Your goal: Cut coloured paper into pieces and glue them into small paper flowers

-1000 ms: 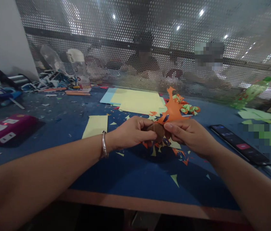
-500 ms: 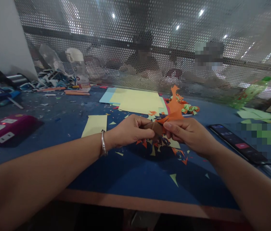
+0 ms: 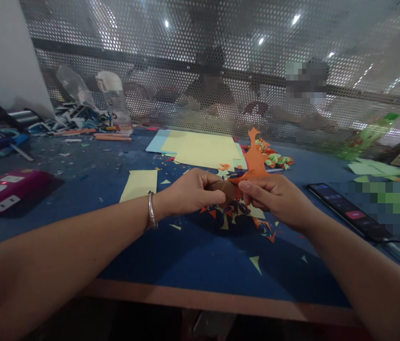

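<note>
Both my hands meet above the blue table (image 3: 192, 255). My left hand (image 3: 189, 192), with a metal bangle (image 3: 151, 216) on its wrist, is closed in a pinch on a small brown paper piece (image 3: 225, 188). My right hand (image 3: 274, 196) pinches the same brown piece and an orange paper cut-out (image 3: 254, 161) that sticks up behind the fingers. Under the hands lie several small orange, yellow and dark paper scraps (image 3: 237, 215).
Yellow sheets (image 3: 205, 149) and a yellow strip (image 3: 139, 183) lie behind the hands. A phone (image 3: 349, 210) with a cable lies right, green sheets (image 3: 380, 170) further right. A magenta case (image 3: 8, 187), a bottle (image 3: 114, 99) and clutter sit left. People sit behind a perforated screen (image 3: 221, 71).
The hands have stayed together on the brown piece. The orange cut-out has tilted and dropped slightly, and the brown piece shows less between the fingers.
</note>
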A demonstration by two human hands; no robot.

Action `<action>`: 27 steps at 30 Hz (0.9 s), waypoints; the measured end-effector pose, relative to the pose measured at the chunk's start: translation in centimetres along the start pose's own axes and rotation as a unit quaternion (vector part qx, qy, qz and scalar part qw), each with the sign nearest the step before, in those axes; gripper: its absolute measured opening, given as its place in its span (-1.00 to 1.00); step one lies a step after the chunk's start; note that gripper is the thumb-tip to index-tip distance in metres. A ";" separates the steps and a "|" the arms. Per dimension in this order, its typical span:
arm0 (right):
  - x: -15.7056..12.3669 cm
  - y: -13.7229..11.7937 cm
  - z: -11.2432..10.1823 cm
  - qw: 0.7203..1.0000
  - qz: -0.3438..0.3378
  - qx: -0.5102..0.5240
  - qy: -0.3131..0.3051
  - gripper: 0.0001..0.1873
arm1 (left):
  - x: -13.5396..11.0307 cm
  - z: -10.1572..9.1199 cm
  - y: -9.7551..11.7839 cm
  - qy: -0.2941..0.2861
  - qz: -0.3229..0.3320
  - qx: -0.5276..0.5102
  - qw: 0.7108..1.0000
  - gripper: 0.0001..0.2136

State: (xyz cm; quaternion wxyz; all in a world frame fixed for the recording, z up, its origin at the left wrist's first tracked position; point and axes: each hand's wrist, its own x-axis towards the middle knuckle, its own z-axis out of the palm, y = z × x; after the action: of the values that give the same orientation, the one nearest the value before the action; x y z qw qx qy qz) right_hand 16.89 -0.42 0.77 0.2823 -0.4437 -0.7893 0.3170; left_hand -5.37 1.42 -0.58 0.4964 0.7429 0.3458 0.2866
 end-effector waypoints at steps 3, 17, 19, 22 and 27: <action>0.0 0.0 0.1 1.000 0.006 0.008 -0.005 -0.40 | 0.0 0.0 0.0 -0.015 0.004 -0.012 1.000 -0.89; 0.0 0.0 0.0 1.000 0.017 -0.004 -0.022 -0.38 | -0.1 -0.2 0.3 -0.031 -0.006 -0.001 0.999 -0.91; 0.0 0.0 0.0 1.000 0.015 -0.015 -0.021 -0.37 | -0.1 -0.2 0.3 -0.033 -0.008 0.006 0.999 -0.89; 0.0 0.0 0.0 1.000 0.007 -0.013 -0.014 -0.37 | -0.1 -0.2 0.2 -0.032 -0.017 0.019 0.999 -0.87; 0.0 0.1 0.1 0.999 0.027 0.029 0.024 -0.38 | 0.1 -0.1 0.0 -0.011 -0.016 -0.027 0.999 -0.90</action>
State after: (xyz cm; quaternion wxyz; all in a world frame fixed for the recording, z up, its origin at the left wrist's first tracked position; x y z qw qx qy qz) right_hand 16.87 -0.36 0.63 0.3055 -0.4644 -0.7602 0.3363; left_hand -5.44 1.54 -0.57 0.5241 0.7270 0.3442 0.2800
